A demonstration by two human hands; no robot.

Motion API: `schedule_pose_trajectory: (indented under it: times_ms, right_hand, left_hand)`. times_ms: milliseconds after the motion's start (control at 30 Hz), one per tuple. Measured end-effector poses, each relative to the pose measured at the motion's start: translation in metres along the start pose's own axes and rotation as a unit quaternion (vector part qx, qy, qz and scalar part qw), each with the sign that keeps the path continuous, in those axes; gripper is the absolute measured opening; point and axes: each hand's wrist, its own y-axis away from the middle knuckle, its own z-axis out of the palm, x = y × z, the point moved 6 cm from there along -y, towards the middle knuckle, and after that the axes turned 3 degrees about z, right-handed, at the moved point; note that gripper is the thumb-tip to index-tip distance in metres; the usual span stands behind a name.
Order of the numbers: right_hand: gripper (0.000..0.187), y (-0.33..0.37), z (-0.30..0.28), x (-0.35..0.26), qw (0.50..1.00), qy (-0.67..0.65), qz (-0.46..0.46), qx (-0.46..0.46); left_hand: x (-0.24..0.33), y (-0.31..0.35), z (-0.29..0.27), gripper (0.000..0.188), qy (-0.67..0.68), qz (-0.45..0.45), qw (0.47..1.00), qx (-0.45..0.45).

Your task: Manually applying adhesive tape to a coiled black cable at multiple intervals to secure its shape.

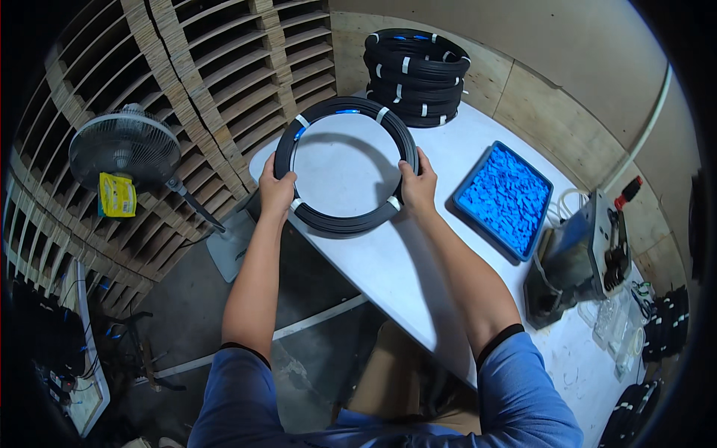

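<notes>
A black coil of cable (345, 166), bound with white bands and showing blue marks along its upper arc, is held by both hands near the far left corner of the white surface (418, 269). The left hand (277, 188) is clasped around the coil's left side, with the fingers wrapped over the rim and the thumb on the outside. The right hand (417, 185) is closed on the right side in the same manner, fingers curled over the bundle. The coil is seen tilted, its lower arc resting on or just above the surface; which of the two cannot be told.

A stack of similar black coils (415, 76) is set at the far edge of the surface, just behind the held coil. A blue tray of small blue pieces (505, 197) lies toward the right edge, near the right hand but apart from it. A grey machine (579, 257) stands beyond the tray at the right edge. A standing fan (125, 149) is seen on the floor, well off the left edge.
</notes>
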Motion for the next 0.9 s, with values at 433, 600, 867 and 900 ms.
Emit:
schedule_pose_trajectory:
  times_ms: [433, 600, 867, 900]
  right_hand:
    - [0.059, -0.071, 0.049, 0.041, 0.996, 0.089, 0.001, -0.004]
    - [0.06, -0.077, 0.064, 0.029, 0.958, 0.284, 0.002, -0.041]
    - [0.062, -0.075, 0.061, 0.034, 0.916, 0.398, 0.031, -0.048]
    - [0.064, -0.071, 0.064, 0.035, 0.922, 0.38, 0.046, -0.051]
  left_hand:
    - [-0.047, -0.09, 0.013, 0.066, -0.107, -0.052, 0.993, 0.014]
    - [-0.063, -0.101, -0.004, 0.062, -0.25, -0.019, 0.968, 0.026]
    - [-0.056, -0.102, 0.006, 0.064, -0.383, -0.027, 0.923, 0.006]
    - [-0.057, -0.106, 0.001, 0.063, -0.378, -0.019, 0.926, -0.007]
